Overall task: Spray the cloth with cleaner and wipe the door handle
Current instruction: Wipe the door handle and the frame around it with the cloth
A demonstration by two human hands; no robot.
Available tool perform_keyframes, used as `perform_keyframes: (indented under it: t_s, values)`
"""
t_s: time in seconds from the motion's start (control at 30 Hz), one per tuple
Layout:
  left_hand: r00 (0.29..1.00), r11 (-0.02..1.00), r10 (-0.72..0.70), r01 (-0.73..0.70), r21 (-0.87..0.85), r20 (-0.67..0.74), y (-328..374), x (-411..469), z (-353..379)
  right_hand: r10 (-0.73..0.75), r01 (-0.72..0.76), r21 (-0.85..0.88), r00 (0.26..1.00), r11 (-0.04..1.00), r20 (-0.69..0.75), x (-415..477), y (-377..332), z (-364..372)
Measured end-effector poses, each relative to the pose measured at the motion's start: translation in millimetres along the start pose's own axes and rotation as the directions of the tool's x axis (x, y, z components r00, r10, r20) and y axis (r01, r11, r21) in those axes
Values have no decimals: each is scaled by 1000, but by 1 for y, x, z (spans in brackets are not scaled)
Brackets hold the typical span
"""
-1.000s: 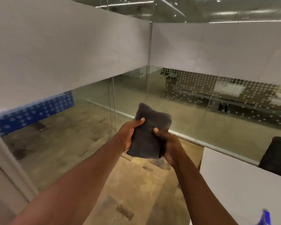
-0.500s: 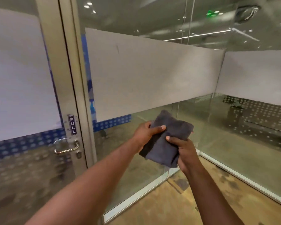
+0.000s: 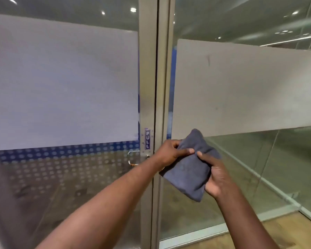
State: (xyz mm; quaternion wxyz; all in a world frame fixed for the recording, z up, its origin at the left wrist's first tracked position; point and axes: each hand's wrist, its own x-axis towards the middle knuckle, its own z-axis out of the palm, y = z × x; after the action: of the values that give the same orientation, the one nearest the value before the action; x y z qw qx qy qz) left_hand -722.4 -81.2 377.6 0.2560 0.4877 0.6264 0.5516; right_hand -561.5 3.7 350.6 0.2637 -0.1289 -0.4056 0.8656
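The left hand pinches the top edge of the folded grey cloth, thumb pressed down on its upper face with the fingers curled behind. Just to its right, the right hand grips the same cloth from the other side, thumb on top and palm cupping the lower right edge. The cloth hangs between the two hands as a thick pad, clear of any surface.

The door handle sits just left of the left wrist and a little beyond it, partly hidden by the forearm, so it is near the cloth but not touched. A PULL label is fixed to the metal door frame above the handle.

No cleaner bottle is in view, and whether the cloth is damp cannot be told. The step in hand looks like readying the pad for wiping. Next, one hand would likely need to carry the cloth left, wrap it round the handle bar and rub along it.
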Motion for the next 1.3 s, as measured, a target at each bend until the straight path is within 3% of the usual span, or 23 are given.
perform_keyframes:
  t_s: [0.27,0.57,0.67,0.83,1.0,1.3]
  values:
    - [991,977,-52,75,197,-119,-56,11,-67,133,-134,32,991,991,24,67,55,7]
    - [936,873,6,166,458,-352,-94,71,-120,141,-138,74,989,988,-44,158,72,3]
    - [929,724,116,163,671,-352,-107,76,-141,140,-133,70,984,989,-108,179,78,-4]
    - [952,381,228,106,918,-205,-141,79,-177,154,-145,65,973,987,-169,199,90,-17]
    - [960,172,276,-10,985,-38,-167,98,-209,129,-112,80,961,990,-244,217,106,-23]
    - [913,-159,359,-146,976,195,-208,151,-252,-69,130,134,920,982,-387,241,135,1]
